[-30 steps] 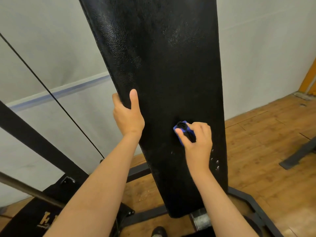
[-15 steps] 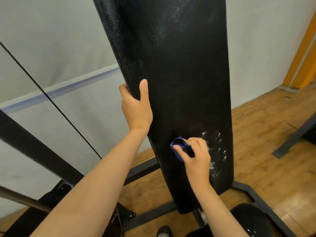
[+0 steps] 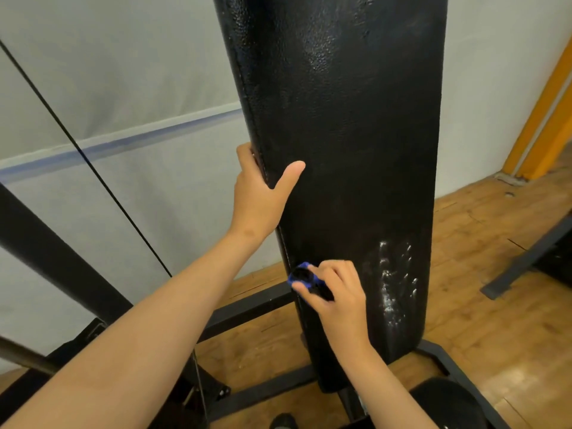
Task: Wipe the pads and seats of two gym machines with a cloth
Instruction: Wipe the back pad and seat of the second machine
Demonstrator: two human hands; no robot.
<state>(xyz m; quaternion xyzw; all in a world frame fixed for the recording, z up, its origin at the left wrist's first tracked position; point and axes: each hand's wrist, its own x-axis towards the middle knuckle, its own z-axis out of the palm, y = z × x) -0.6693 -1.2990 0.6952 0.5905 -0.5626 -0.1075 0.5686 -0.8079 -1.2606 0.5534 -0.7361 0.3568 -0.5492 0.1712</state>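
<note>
One pad (image 3: pixel 340 134) — left hand (image 3: pixel 260 193); one cloth (image 3: pixel 301 275) — right hand (image 3: pixel 337 292).

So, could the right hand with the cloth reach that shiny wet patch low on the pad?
Probably yes. The right hand holds the cloth against the pad just left of the wet patch, with only bare pad between them. The left hand grips the pad's left edge higher up.

A single wide-angle camera worn on the head looks forward and down, close up to the tall black textured upholstered back pad (image 3: pixel 340 150), which fills the middle. The pale grey wall (image 3: pixel 123 88) stands behind, and the wooden plank floor (image 3: pixel 495 274) lies lower right.
</note>
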